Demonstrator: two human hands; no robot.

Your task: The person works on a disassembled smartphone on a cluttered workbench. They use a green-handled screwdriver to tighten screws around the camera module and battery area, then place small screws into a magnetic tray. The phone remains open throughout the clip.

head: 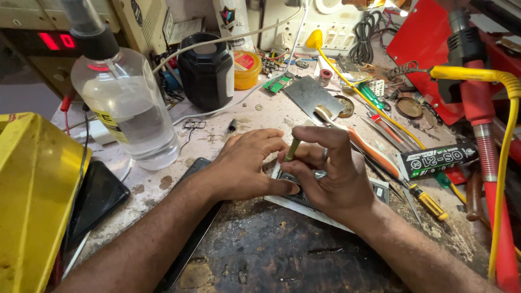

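Head view: I see both hands working close together at the centre of the counter (255, 116). My right hand (325, 173) is curled closed around a small olive-green tool (293, 148), pinching its shaft between thumb and fingers; the tool stands nearly upright with its tip pointed down at a small dark device (296, 196). My left hand (244, 165) is partly closed, fingers bent and fingertips pressed on the device's left edge, thumb lying along its near side. The device lies flat on a pale sheet (309, 210) between the two hands, mostly covered by them.

Left of the hands, a clear bottle (127, 103) with a black pump top stands upright. A black jar (206, 70) stands behind it, next to a yellow tub (247, 69). A dark flat phone (97, 198) lies near the yellow box (32, 201) at the left edge. Right of the hands lie a black tube (437, 158), an orange-handled tool (369, 149) and a yellow-handled screwdriver (429, 203). A yellow cable (502, 163) hangs along the right edge.
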